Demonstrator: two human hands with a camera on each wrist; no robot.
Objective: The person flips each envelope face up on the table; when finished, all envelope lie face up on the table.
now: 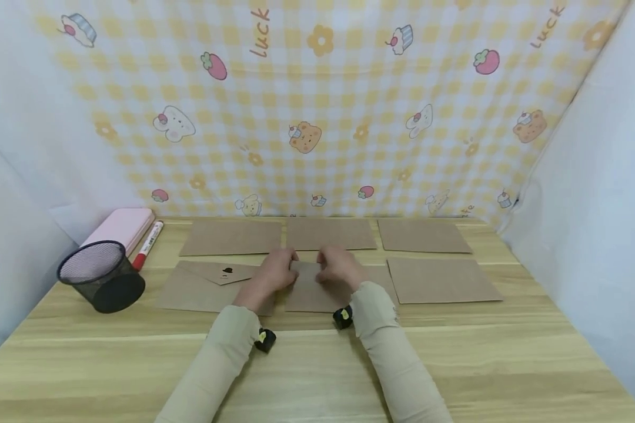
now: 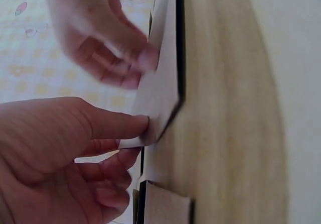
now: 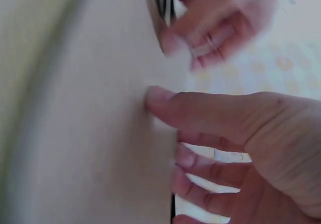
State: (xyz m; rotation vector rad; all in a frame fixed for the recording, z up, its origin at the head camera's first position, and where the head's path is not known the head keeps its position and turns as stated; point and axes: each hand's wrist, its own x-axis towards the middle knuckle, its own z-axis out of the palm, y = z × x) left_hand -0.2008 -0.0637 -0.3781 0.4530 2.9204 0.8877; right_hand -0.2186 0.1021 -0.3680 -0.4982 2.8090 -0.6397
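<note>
A checked cloth [image 1: 323,88] hangs behind the wood-grain table [image 1: 307,376]. The left hand [image 1: 268,275] pinches a corner of the brown envelope [image 1: 309,296]; the right hand [image 1: 341,267] grips the same far edge, thumb on its face, fingers behind — so it sits between both. Left of those fingers, the flap-up envelope [image 1: 196,294] looks done; three plain envelopes [image 1: 330,234] beyond and the right-hand envelope [image 1: 444,282] show no flap — seemingly an early stage.
</note>
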